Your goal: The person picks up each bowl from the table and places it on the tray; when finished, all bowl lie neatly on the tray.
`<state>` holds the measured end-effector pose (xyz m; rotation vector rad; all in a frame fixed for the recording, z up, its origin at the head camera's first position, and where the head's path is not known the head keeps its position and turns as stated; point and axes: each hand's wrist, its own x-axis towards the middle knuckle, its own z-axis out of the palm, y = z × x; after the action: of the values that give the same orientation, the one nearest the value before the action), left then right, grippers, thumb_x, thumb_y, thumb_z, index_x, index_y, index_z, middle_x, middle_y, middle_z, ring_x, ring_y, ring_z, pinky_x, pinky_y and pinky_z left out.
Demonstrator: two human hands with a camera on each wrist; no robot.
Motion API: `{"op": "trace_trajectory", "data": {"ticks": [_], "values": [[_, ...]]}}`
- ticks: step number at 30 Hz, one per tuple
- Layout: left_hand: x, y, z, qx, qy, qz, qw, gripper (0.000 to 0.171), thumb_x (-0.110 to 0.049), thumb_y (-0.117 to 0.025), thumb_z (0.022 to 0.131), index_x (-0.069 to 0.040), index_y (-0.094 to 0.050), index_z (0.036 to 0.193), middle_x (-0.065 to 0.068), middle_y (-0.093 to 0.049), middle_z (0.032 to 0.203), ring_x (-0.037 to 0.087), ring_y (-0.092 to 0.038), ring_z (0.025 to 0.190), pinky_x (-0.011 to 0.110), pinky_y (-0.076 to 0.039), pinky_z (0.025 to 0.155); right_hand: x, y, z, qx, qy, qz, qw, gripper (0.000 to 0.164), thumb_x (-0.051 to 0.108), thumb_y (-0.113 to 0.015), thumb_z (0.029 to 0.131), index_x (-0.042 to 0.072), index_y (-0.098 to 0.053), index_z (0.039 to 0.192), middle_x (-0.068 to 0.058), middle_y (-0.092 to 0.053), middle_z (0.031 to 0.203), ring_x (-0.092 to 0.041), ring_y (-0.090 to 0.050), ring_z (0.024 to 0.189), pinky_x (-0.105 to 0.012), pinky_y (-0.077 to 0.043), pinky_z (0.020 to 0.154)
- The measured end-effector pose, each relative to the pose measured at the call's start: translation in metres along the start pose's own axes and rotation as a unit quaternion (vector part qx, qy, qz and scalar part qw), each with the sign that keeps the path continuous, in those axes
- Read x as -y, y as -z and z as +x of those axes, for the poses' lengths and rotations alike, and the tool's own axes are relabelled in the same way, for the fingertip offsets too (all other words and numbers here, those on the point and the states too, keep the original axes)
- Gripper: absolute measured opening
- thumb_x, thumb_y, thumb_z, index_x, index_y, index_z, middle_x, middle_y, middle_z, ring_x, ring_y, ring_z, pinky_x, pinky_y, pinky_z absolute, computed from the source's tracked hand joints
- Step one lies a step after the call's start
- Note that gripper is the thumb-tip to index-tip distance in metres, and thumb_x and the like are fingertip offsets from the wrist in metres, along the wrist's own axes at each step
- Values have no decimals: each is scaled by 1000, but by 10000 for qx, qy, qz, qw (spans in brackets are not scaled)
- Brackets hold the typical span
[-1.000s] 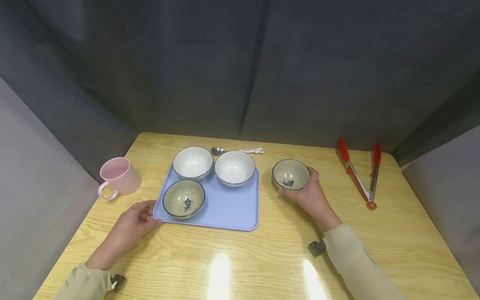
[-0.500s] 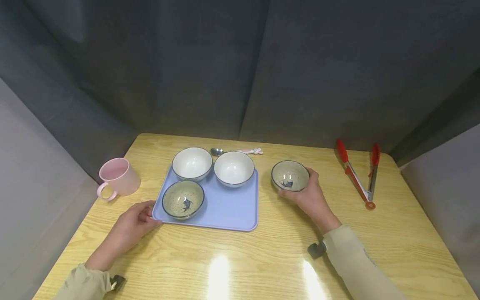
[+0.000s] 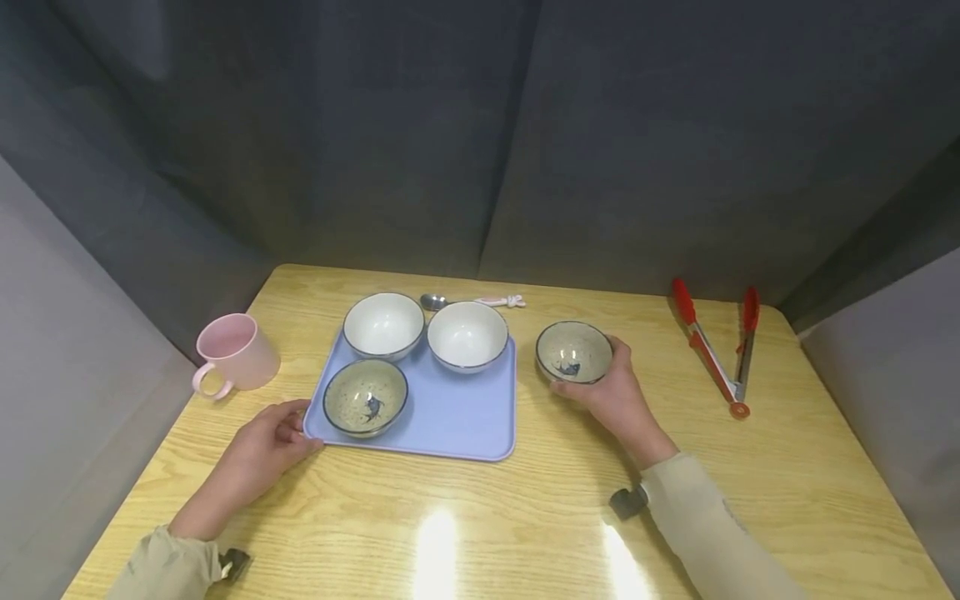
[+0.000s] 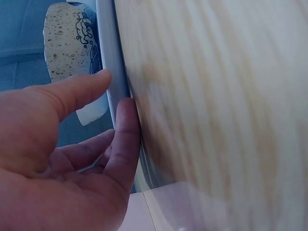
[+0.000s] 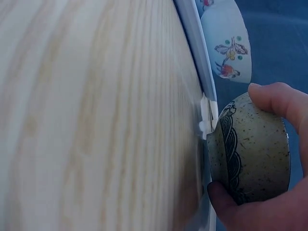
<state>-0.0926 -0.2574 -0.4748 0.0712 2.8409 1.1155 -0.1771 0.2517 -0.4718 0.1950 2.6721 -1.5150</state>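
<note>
My right hand (image 3: 611, 398) grips a speckled beige bowl (image 3: 572, 350) by its right side, thumb at the near side and fingers behind. The bowl stands right of the blue tray (image 3: 457, 421); I cannot tell whether its base touches the table. In the right wrist view the bowl (image 5: 255, 149) shows a dark wave pattern. My left hand (image 3: 262, 450) holds the tray's near left corner, thumb and fingers at its rim. On the tray are a matching speckled bowl (image 3: 360, 400) at the front left and two white bowls, one back left (image 3: 384, 325), one back middle (image 3: 467, 333).
A pink mug (image 3: 243, 358) stands left of the tray. Behind the white bowls lies a spoon (image 3: 502, 302) with a pink-and-white handle. Red-handled tongs (image 3: 712, 358) lie spread at the right. A dark curtain (image 3: 480, 150) hangs behind the wooden table (image 3: 525, 533).
My right hand has shifted slightly left with the speckled bowl, toward the tray. The left hand and the tray stay almost where they were.
</note>
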Motion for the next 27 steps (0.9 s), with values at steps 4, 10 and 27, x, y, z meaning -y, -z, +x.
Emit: {"op": "trace_trajectory", "data": {"ticks": [4,10,27], "values": [[0,0,0,9,-26,-48,10000,67,-18,-90,96,10,-61,149,15,-73,115,14,-71,96,20,-58,77,2,-2,-2,3,15,46,10000,133,26,-100,84,2,-6,175,-35,-30,177,-51,-37,165,-61,-32,137],[-2,0,-1,15,-5,-48,10000,65,-16,-89,96,8,-62,149,13,-73,114,12,-70,94,20,-59,78,9,-3,-8,81,-1,39,10000,133,29,-100,84,3,-7,176,-33,-32,177,-50,-39,164,-61,-33,137],[-1,0,-1,17,11,-59,10000,65,-17,-89,96,8,-62,149,13,-74,114,11,-70,94,20,-58,78,37,-11,-32,483,328,271,9979,133,29,-102,82,6,-10,176,-27,-37,175,-44,-41,163,-63,-33,136]]}}
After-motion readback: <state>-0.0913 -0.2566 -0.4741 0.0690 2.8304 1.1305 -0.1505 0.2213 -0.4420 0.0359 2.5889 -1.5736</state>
